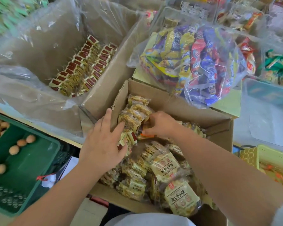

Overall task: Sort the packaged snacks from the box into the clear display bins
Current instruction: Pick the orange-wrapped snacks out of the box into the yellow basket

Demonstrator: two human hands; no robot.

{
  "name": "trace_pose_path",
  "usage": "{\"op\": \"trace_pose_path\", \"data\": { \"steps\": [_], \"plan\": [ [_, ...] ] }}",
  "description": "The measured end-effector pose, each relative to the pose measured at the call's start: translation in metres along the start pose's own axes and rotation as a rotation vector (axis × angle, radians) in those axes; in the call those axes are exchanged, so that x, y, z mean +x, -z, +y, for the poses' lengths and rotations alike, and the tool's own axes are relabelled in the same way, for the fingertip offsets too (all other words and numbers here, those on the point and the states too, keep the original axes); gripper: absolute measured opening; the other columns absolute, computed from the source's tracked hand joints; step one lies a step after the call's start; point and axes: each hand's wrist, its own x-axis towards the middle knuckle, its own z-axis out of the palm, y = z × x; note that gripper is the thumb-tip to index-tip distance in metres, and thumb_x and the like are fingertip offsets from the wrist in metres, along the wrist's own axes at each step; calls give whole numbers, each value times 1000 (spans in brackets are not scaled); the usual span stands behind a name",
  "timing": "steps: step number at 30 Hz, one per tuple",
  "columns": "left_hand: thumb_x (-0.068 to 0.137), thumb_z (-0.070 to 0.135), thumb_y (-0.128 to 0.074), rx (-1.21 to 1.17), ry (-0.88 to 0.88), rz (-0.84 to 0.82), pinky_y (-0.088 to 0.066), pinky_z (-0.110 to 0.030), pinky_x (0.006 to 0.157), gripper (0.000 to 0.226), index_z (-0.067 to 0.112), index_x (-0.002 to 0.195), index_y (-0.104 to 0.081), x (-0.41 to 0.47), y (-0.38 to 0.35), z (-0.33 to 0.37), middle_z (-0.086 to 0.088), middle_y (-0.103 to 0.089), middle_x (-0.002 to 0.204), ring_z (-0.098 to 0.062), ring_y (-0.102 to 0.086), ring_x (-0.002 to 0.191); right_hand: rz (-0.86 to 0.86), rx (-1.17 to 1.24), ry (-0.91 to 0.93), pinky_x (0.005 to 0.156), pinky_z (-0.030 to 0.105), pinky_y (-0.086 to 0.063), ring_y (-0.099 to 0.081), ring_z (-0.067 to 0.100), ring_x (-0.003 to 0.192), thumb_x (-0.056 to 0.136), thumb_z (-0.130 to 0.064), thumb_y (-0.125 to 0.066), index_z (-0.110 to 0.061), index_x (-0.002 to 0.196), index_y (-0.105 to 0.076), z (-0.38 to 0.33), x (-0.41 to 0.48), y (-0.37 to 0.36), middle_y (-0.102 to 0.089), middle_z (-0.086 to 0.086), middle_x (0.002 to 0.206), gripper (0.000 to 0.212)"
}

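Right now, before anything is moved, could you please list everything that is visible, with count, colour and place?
Open brown cardboard box: one, brown, centre.
Beige clear-wrapped snack packets: many, beige-yellow, inside that box.
Plastic-lined cardboard box: one, brown, upper left.
Red-and-cream packets: many, in rows, inside the lined box.
Clear plastic bag of colourful snacks: one; yellow, blue, red; upper right.
Green plastic crate: one, green, lower left.
Brown eggs: several, tan, in the crate.
Left hand: presses a packet stack.
Right hand: grips the same stack.
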Motion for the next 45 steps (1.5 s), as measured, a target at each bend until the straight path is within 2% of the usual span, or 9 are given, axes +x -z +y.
{"op": "trace_pose_path", "data": {
  "steps": [4,7,10,19,27,33,37,40,45],
  "plan": [
    [79,56,-70,-2,-15,4,-55,-53,89,64,22,132,-58,3,0,-3,-24,-29,161,-43,-53,124,-158,84,-83,116,41,-36,-38,29,140,63,-61,-88,-17,157,-23,13,37,-18,-32,9,155,122],
    [77,58,-71,28,-20,-15,-55,-53,86,63,22,128,-60,5,-1,-3,-24,-28,161,-44,-55,120,-171,148,-152,122,48,-25,-19,34,150,50,-63,-92,-24,160,0,17,52,-31,-9,5,164,149],
    [75,59,-72,31,-11,-29,-55,-53,86,63,23,125,-61,7,-1,-2,-23,-28,161,-43,-55,120,-109,195,-190,121,51,-24,-17,37,149,42,-56,-96,-30,158,5,14,59,-47,-10,5,163,157],
    [73,58,-75,43,-2,-38,-53,-53,82,63,20,122,-64,6,-1,-1,-23,-28,162,-44,-55,119,-60,636,-202,106,35,-40,-45,23,134,44,-27,-102,-37,156,-3,18,57,-71,-47,-2,145,150],
    [74,60,-73,56,3,-32,-53,-52,82,61,20,120,-64,7,0,-1,-23,-27,162,-43,-54,118,-228,763,-295,86,34,-39,-42,17,112,45,-21,-98,-41,153,-16,23,49,-63,-46,-9,126,137],
    [75,60,-72,67,-3,-25,-53,-52,81,60,19,118,-64,7,-1,-1,-24,-27,161,-43,-53,117,-209,971,-384,60,35,-60,-57,27,109,54,-11,-89,-51,146,-22,21,43,-61,-47,-2,135,121],
    [75,61,-71,80,-2,-28,-53,-51,81,58,20,116,-65,7,-1,0,-24,-28,161,-43,-54,117,-229,1115,-441,63,39,-61,-45,33,131,67,2,-80,-39,158,-11,15,49,-58,-34,-1,149,122],
    [75,61,-71,81,3,-30,-53,-51,82,57,20,114,-65,7,-1,0,-24,-27,161,-42,-54,118,-270,1192,-475,63,39,-61,-59,30,118,70,7,-76,-21,155,-29,6,53,-60,-47,11,143,100],
    [75,62,-70,92,8,-34,-53,-51,83,57,20,112,-64,6,-1,0,-24,-27,162,-42,-53,119,-238,1093,-448,81,53,-59,-56,31,114,68,-5,-86,-35,148,-29,-3,50,-61,-52,7,133,103]
  ]
}}
